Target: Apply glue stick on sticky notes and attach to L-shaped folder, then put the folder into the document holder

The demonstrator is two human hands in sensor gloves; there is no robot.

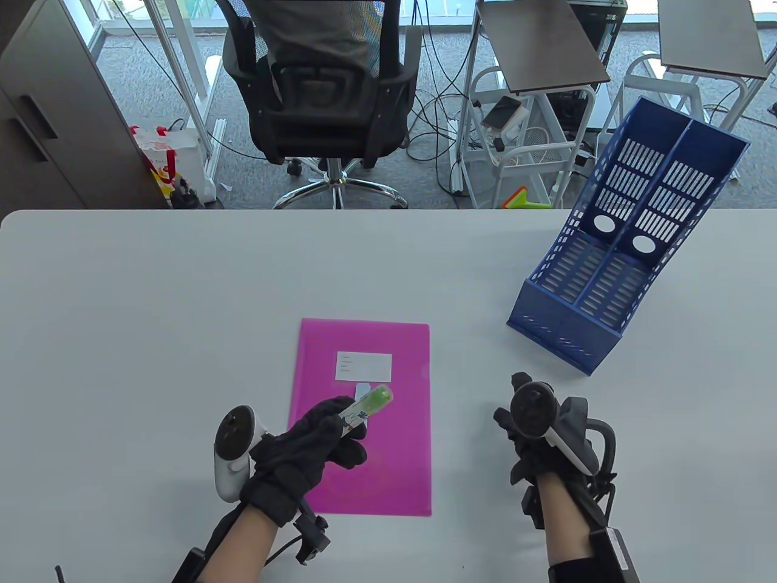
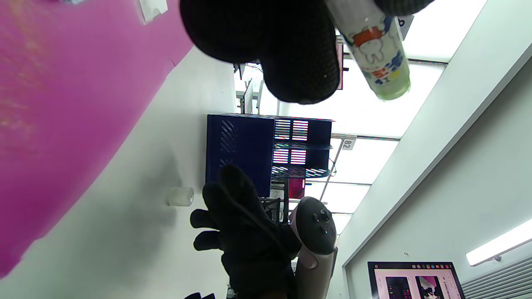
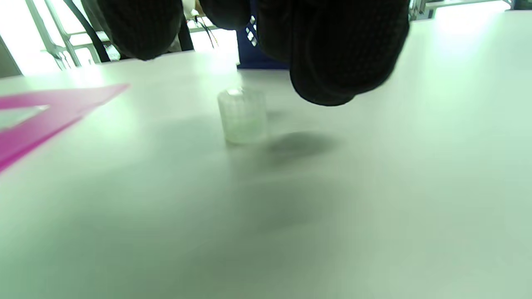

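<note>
A pink L-shaped folder (image 1: 388, 461) lies flat at the table's middle, with a white sticky note (image 1: 363, 366) on its upper part and a smaller white piece (image 1: 363, 388) just below. My left hand (image 1: 340, 425) grips a glue stick (image 1: 367, 407) over the folder, its uncapped green end pointing up and right. The stick's printed barrel (image 2: 376, 54) shows in the left wrist view. My right hand (image 1: 516, 419) hovers right of the folder, fingers loose, holding nothing. The translucent cap (image 3: 242, 115) stands on the table just beneath those fingers (image 3: 345, 62).
A blue two-slot document holder (image 1: 607, 267) stands at the back right of the table, tilted and open toward me. A person sits in an office chair (image 1: 322, 91) beyond the table's far edge. Carts and cables lie on the floor behind.
</note>
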